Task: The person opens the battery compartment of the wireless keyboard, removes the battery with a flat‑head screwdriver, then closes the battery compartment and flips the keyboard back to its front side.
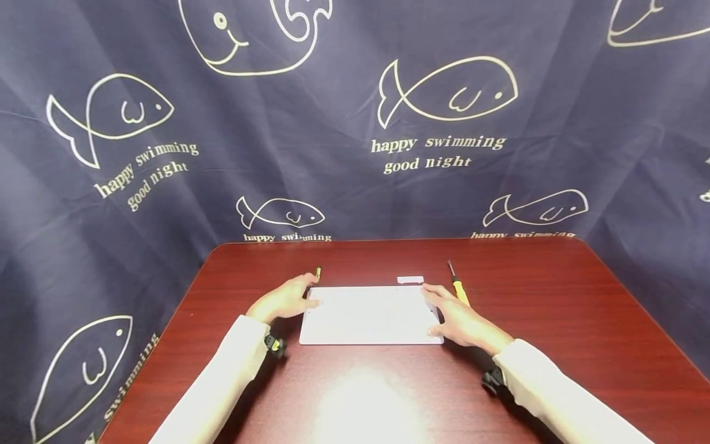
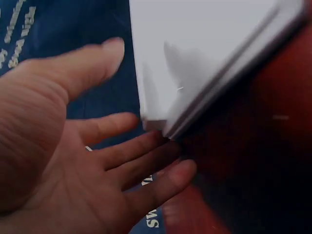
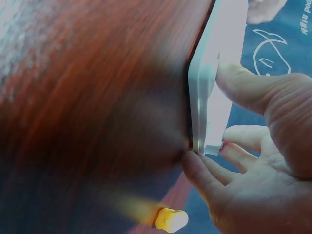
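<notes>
A flat white rectangular slab [image 1: 371, 316] lies on the table, its small surface details too faint to tell. At its left end is my left hand [image 1: 285, 300]; in the left wrist view the thumb stands apart from the slab [image 2: 195, 44] and the fingers, nearly straight, reach its corner. My right hand [image 1: 460, 320] holds the right end. In the right wrist view its thumb presses the face of the slab [image 3: 217, 109], while fingers lie against the edge. A small green cylinder [image 1: 318, 274] stands out beyond the left fingertips.
Behind the slab lies a small white strip [image 1: 410, 280]. A yellow-handled screwdriver [image 1: 460, 291] rests beyond the right hand, its shaft pointing away. The reddish-brown table [image 1: 554, 320] meets a dark blue curtain [image 1: 355, 203] printed with fish along its back edge.
</notes>
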Available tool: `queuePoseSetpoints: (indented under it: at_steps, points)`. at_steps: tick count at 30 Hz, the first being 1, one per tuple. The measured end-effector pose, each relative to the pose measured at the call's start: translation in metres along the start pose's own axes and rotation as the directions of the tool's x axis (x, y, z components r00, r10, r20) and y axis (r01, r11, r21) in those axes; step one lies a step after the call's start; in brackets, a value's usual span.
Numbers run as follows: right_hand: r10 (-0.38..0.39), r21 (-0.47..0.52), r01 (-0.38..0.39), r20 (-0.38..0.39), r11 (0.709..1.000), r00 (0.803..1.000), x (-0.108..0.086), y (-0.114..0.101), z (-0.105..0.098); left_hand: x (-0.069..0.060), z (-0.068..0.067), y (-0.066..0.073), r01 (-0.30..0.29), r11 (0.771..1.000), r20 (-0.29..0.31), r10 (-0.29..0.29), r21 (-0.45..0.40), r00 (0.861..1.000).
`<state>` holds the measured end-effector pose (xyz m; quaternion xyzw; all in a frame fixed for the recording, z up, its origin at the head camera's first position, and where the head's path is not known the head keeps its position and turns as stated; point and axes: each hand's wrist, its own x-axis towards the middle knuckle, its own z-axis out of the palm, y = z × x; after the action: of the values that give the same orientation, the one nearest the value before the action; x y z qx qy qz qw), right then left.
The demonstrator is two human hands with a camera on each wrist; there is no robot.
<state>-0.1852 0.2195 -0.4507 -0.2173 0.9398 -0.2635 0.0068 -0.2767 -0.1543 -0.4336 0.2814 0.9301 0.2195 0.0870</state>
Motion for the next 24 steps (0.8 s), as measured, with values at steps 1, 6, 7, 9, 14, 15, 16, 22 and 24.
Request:
queuePoseSetpoints:
  at_steps: [1, 6, 7, 9, 14, 15, 16, 22, 24]
  points:
    - [-0.001, -0.002, 0.001, -0.001, 1.0, 1.0, 0.0, 0.0, 0.0, -0.005, 0.002, 0.001, -0.019, 1.0, 0.009, 0.019, 0.008, 1.0]
    - [-0.004, -0.004, 0.004, -0.004, 1.0, 1.0, 0.0, 0.001, -0.001, -0.024, 0.007, 0.007, -0.047, 0.999, 0.012, 0.047, 0.006, 0.999]
    - [-0.004, -0.004, 0.004, -0.003, 1.0, 1.0, 0.0, 0.001, -0.001, -0.027, 0.009, 0.007, -0.046, 0.999, 0.012, 0.046, -0.001, 0.999]
    - [-0.001, -0.001, 0.001, 0.002, 1.0, 1.0, 0.001, 0.0, -0.001, -0.032, 0.012, 0.007, -0.041, 0.999, 0.014, 0.041, -0.003, 0.999]
    - [-0.011, -0.004, 0.011, 0.003, 1.0, 1.0, 0.002, 0.001, 0.001, -0.039, 0.017, 0.007, -0.033, 0.999, 0.03, 0.033, 0.018, 0.999]
    - [-0.015, -0.007, 0.015, 0.001, 1.0, 1.0, 0.002, 0.001, 0.001, -0.04, 0.017, 0.008, -0.035, 0.999, 0.03, 0.034, 0.021, 0.999]
    - [-0.018, -0.011, 0.018, -0.002, 1.0, 1.0, 0.002, 0.001, 0.0, -0.04, 0.018, 0.008, -0.034, 0.999, 0.032, 0.033, 0.029, 0.999]
    - [-0.016, -0.014, 0.016, -0.002, 1.0, 1.0, 0.002, 0.001, 0.0, -0.04, 0.019, 0.011, 0.008, 0.999, 0.065, -0.01, 0.035, 0.998]
    - [-0.014, -0.012, 0.014, 0.002, 1.0, 1.0, 0.004, 0.001, -0.001, -0.039, 0.02, 0.011, 0.032, 0.998, 0.068, -0.035, 0.049, 0.997]
